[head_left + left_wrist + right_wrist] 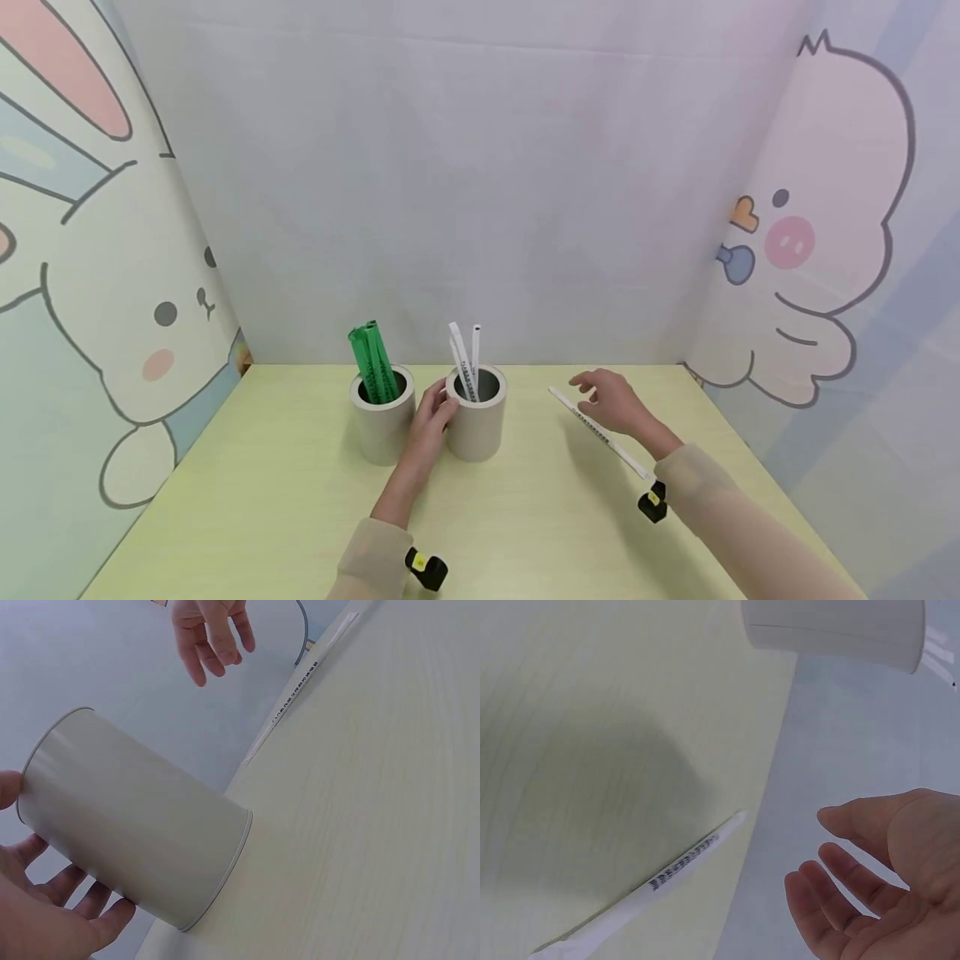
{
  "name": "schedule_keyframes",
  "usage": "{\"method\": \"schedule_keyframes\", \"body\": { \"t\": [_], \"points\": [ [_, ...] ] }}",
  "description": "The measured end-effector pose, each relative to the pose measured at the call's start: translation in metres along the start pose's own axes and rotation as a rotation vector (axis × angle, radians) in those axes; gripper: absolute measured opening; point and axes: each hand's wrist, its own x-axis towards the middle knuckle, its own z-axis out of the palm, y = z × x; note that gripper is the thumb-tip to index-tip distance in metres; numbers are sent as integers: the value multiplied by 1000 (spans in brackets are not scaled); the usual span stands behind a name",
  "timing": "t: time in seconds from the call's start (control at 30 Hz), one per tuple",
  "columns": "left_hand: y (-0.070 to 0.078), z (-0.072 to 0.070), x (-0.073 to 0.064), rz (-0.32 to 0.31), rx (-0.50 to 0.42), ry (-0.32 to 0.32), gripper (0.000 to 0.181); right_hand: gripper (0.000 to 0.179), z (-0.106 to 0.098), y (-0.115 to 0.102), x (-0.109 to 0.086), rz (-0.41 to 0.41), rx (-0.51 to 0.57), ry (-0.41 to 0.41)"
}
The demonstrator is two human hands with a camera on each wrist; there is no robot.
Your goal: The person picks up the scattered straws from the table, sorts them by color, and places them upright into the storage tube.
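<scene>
My left hand (430, 421) holds the side of a light grey cylindrical cup (478, 433), thumb near the rim and fingers along its wall, also seen in the left wrist view. Two white straws (467, 367), at least one in a printed wrapper, stand in that cup. Over the table to the right hovers my right hand (611, 400), its fingers loosely bent and nothing between them. Below it lies another white wrapped straw (652, 889) with dark print, slanting across the table, apart from the hand.
A second grey cup (382, 433) with several green wrapped straws (373, 362) stands left of my left hand. The pale yellow table (247, 500) ends at a plain grey curtain (480, 183) behind. Cartoon-printed cloths hang at both sides.
</scene>
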Motion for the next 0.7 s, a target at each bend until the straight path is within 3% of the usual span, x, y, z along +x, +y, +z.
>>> {"method": "schedule_keyframes", "body": {
  "t": [0.17, 0.47, 0.7],
  "points": [
    [0, -1, 0, 1, 1, -7, 57, 38, 10, 13, -9, 52, -25, -36],
    [1, -1, 0, -6, -16, 0, 55, 33, 33, 30, -16, 98, -65, -26],
    [1, -1, 0, 1, -8, -9, 57, 33, 43, 31, -17, 153, -75, -49]
  ]
}}
